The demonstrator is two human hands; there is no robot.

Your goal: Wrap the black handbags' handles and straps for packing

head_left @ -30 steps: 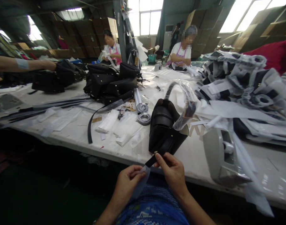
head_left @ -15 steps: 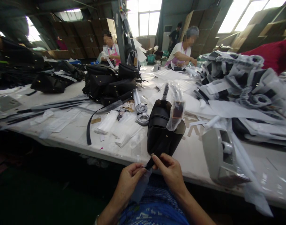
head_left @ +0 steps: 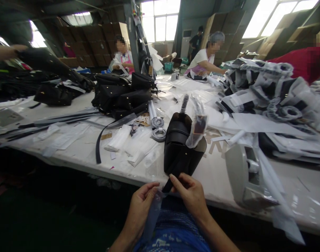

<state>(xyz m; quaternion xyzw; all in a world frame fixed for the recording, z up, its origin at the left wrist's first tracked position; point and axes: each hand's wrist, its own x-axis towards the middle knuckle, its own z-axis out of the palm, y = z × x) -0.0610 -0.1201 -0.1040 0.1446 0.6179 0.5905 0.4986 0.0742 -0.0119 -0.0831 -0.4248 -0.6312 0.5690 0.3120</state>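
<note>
A black handbag (head_left: 185, 154) stands on the table edge in front of me, its handle wrapped in clear plastic (head_left: 196, 131). My right hand (head_left: 190, 194) pinches a black strap (head_left: 167, 185) just below the bag's near side. The strap's end points down and left, toward my other hand. Between thumb and fingers, my left hand (head_left: 144, 203) holds a thin translucent plastic sleeve (head_left: 153, 213), which hangs over my lap. The sleeve's upper edge is close to the strap's end; whether they touch I cannot tell.
A tape dispenser (head_left: 241, 175) stands at the right edge. Plastic sleeves (head_left: 141, 147) and coiled wrapped straps (head_left: 158, 134) lie left of the bag. Black bags (head_left: 123, 92) are piled behind, wrapped ones (head_left: 267, 87) at the right. Co-workers (head_left: 206, 59) work across the table.
My left hand has moved slightly left and down with the plastic sleeve, away from the strap's end. My right hand stays on the strap. At far left, a co-worker's arm shifts a black bag.
</note>
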